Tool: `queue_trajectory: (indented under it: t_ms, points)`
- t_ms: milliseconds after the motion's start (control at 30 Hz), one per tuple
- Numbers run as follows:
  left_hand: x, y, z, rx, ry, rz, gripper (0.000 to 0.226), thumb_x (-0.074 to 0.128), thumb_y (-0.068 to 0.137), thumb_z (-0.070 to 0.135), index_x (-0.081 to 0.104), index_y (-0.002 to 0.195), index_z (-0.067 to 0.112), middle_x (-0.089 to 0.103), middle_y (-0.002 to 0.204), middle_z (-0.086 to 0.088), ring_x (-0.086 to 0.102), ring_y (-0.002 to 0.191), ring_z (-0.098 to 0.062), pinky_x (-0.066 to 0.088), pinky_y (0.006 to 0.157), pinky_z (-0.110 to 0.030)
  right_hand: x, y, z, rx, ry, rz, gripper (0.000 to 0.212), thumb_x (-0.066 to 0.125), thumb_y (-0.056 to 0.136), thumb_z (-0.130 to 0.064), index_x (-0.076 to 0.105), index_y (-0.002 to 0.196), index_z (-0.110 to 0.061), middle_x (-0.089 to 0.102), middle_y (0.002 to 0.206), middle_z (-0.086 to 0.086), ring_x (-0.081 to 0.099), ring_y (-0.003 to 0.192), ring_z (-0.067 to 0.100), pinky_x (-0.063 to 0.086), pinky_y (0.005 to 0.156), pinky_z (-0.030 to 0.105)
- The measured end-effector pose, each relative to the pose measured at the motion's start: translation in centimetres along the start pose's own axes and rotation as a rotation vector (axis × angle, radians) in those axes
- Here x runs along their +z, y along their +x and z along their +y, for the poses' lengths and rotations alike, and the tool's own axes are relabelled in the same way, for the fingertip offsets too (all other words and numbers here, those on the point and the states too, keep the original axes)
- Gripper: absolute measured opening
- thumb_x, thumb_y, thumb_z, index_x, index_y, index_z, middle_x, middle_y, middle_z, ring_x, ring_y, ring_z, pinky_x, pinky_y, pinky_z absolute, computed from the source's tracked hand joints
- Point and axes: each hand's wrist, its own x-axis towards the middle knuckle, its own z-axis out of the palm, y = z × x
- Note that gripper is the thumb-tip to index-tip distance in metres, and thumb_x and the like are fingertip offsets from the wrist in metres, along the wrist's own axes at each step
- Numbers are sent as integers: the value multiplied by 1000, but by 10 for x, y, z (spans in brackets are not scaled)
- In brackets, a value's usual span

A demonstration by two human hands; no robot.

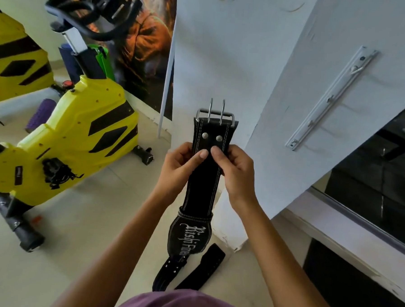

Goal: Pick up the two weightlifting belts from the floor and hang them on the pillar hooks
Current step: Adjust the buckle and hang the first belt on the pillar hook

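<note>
A black weightlifting belt (206, 177) with white stitching hangs upright in front of me, its steel two-prong buckle (215, 115) on top. My left hand (180, 169) and my right hand (237, 172) both grip it just below the two rivets, thumbs on its front. Its wide lettered part dangles near the floor. A second black belt (205, 268) lies on the floor beneath it. On the white pillar (306, 76) to the right a white hook rail (331, 99) with several small hooks runs diagonally, bare.
A yellow exercise bike (75, 135) stands at the left, close to the belts. A purple foam roller (40, 114) lies behind it. A poster (146, 49) covers the back wall. A dark glass panel (383, 181) sits on a white ledge at the right.
</note>
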Motion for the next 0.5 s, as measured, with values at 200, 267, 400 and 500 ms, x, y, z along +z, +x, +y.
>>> queue_trajectory:
  t_ms: [200,267,400,500]
  points:
    - [-31,-38,-42,-107,381,-244,33,72,79,32,70,106,14,74,99,-5,71,92,-17,57,80,-47,-7,18,-20,-60,37,62,31,66,92,-19,54,63,-18,49,53,-14,45,55,10,38,54,23]
    - [-29,-44,-44,-93,401,-210,34,72,76,36,71,104,17,75,100,2,70,93,-13,54,88,-47,-5,14,-18,-64,29,31,34,66,92,-17,51,61,-19,44,48,-15,39,51,7,33,51,21]
    - [-12,-28,-13,-83,133,-110,30,73,79,23,69,100,0,73,93,-21,71,84,-27,56,79,-46,0,-1,-8,0,26,-43,33,65,92,-13,52,63,-18,46,51,-16,42,52,6,36,54,20]
    - [-6,-7,16,-48,-33,33,20,65,88,15,63,99,-1,66,84,-16,67,78,-23,53,68,-35,0,-14,-1,23,24,-64,18,66,92,-14,62,76,-7,59,65,3,57,67,17,49,66,33]
